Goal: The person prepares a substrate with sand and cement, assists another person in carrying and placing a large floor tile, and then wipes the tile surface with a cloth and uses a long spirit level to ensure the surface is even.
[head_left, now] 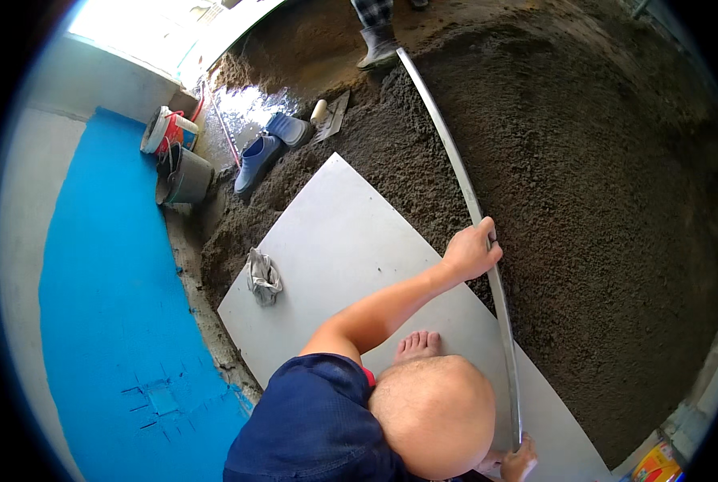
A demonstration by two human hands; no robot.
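A long, narrow metal straightedge (453, 149) runs from the far edge of the scene down to the lower right. Near its middle, my left hand (473, 249) has its fingers wrapped round the bar. My right hand (519, 461) grips the bar's near end and is partly cut off by the lower edge. Beneath the bar lies dark, grainy mortar (608, 241), levelled on the right side. On the left, a large pale tile (335, 233) carries my bare foot (417, 345) and a crumpled grey plastic bag (264, 277).
A trowel (331, 119) and blue shoes (258, 163) rest on rough mortar at the far left. Two buckets (188, 177) stand by the blue-coated wall (102, 297). Another person's boot (378, 46) is close to the bar's far end. A yellow-red package (658, 464) sits lower right.
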